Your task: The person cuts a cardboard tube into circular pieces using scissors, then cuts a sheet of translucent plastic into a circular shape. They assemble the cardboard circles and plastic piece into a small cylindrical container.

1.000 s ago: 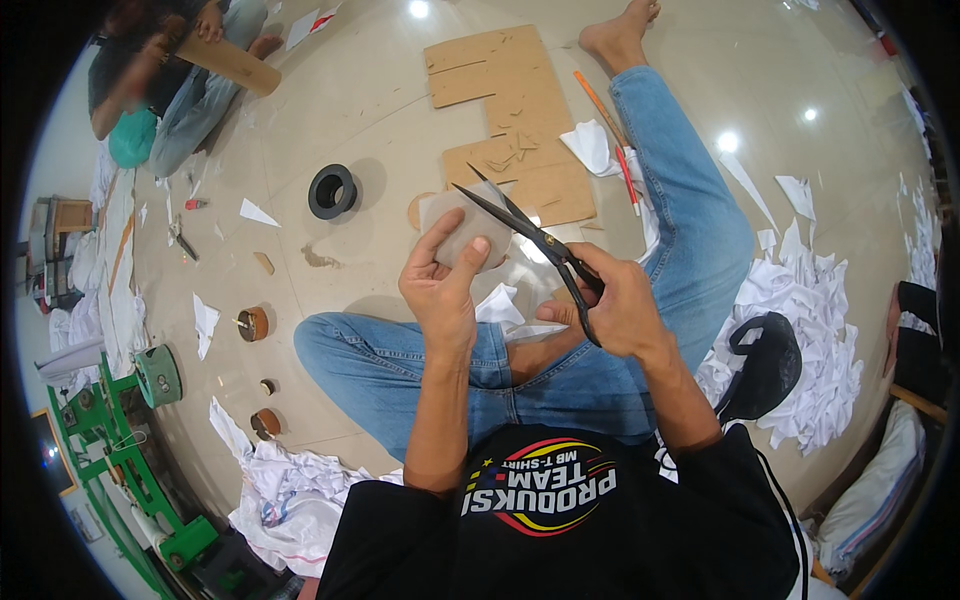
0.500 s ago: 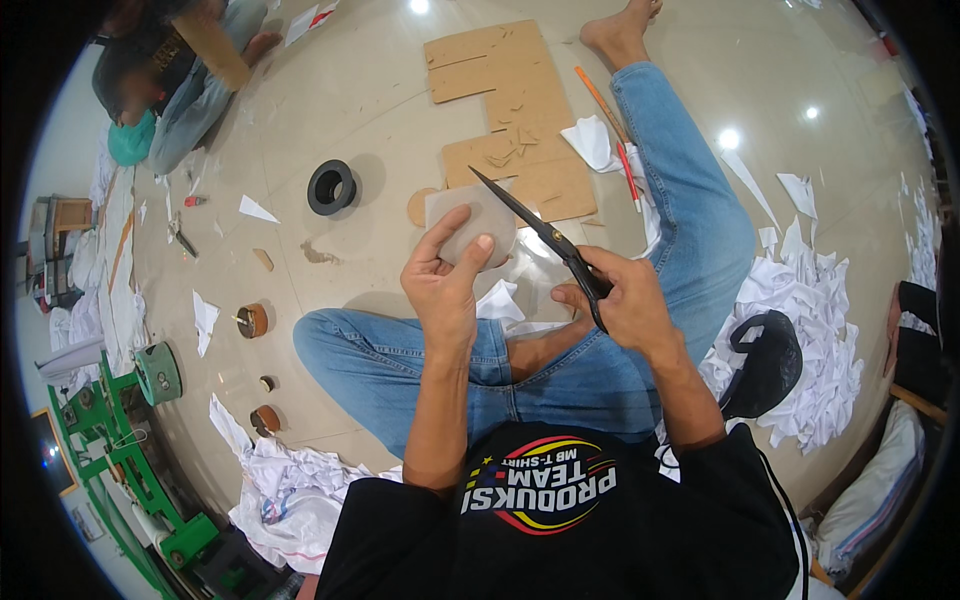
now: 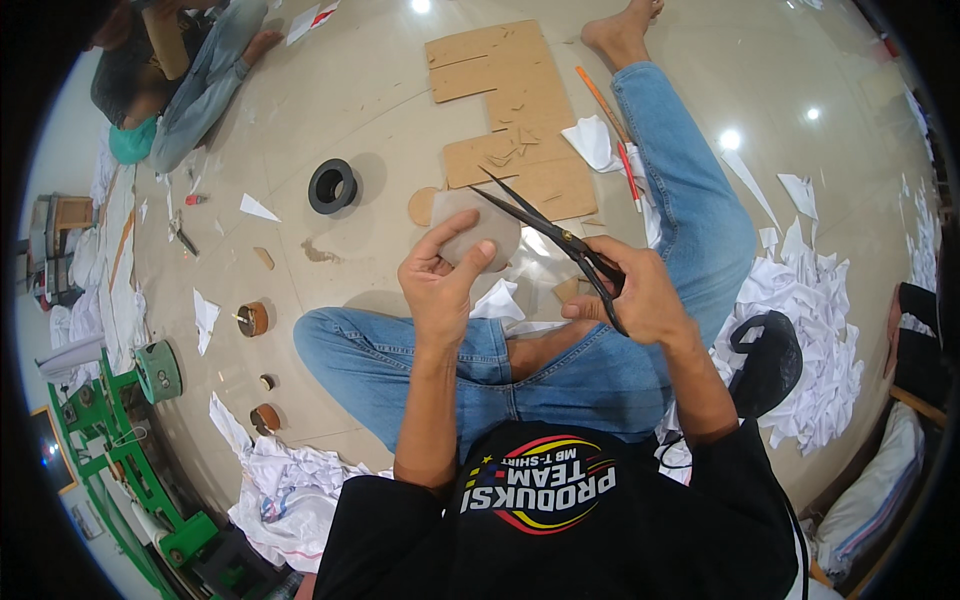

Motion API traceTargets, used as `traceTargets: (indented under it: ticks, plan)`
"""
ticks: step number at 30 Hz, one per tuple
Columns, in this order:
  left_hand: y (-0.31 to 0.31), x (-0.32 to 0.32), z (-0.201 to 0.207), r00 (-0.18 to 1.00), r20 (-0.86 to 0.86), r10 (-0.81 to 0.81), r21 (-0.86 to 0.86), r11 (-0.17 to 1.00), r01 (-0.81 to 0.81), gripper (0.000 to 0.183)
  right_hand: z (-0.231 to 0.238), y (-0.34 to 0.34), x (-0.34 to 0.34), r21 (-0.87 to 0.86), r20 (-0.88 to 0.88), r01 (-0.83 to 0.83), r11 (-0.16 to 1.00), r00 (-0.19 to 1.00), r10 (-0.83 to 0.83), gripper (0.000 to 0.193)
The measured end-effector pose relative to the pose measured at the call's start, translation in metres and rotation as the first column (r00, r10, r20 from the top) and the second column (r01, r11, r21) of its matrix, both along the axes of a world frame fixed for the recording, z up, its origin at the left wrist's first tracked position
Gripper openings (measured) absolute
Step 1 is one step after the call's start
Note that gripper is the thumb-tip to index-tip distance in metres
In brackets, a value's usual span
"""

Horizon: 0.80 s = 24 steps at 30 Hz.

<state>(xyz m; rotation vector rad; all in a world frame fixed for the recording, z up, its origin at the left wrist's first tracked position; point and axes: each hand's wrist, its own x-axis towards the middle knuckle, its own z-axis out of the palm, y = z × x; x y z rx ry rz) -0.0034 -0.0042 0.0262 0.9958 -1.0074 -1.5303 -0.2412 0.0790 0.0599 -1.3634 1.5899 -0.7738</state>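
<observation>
My left hand (image 3: 442, 290) pinches a thin pale grey-brown piece of card (image 3: 497, 228) between thumb and fingers; its lower right edge is rounded and its top left corner square. In my right hand (image 3: 643, 297) is a pair of black scissors (image 3: 566, 237), fingers and thumb in the handles. The blades stand a little apart and reach over the right upper part of the card. A small brown scrap (image 3: 567, 291) shows next to my right thumb. Beyond the card lie a round brown cardboard disc (image 3: 422, 206) and a notched cardboard sheet (image 3: 540, 165) with small offcuts on it.
A black ring-shaped spool (image 3: 332, 187) stands on the floor to the left. An orange cutter (image 3: 598, 100) and a red pen (image 3: 630, 175) lie by my right leg. White cloth scraps (image 3: 800, 340) pile up at right under a black bag (image 3: 768, 365). Another person (image 3: 190, 100) sits far left.
The scissor blades have parted, and my right hand has shifted slightly right and down. The card has tilted a little in my left hand. A brown scrap now shows by my right thumb.
</observation>
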Motion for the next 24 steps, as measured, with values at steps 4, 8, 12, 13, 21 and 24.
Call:
traceTargets:
  ticks: [4,8,12,13,21,24]
  plan:
    - [0.000,0.004,0.000,0.999,0.039,-0.032,0.009,0.999,0.032,0.040,0.006,-0.005,-0.002,-0.010,-0.079,-0.028,1.000,0.997,0.027,0.075]
    - [0.000,0.007,0.000,0.997,0.049,-0.055,0.012,0.998,0.054,0.041,0.007,-0.007,-0.001,0.000,-0.107,-0.030,1.000,0.994,0.030,0.074]
    - [0.000,0.007,-0.001,0.997,0.038,-0.062,0.009,0.998,0.062,0.040,0.004,-0.007,0.000,0.011,-0.135,-0.025,1.000,0.991,0.027,0.071]
    - [-0.001,0.007,-0.002,0.997,0.044,-0.061,0.004,0.998,0.061,0.041,0.003,-0.007,0.000,0.005,-0.137,-0.025,1.000,0.990,0.026,0.069]
    - [0.001,0.006,0.002,0.997,0.031,-0.077,0.044,0.996,0.076,0.040,-0.008,-0.001,-0.004,0.017,-0.035,0.038,0.999,0.999,-0.037,0.064]
    - [0.000,0.006,0.003,0.996,0.030,-0.085,0.042,0.996,0.083,0.040,-0.013,0.002,-0.004,-0.024,0.129,0.101,0.995,0.987,-0.097,0.067]
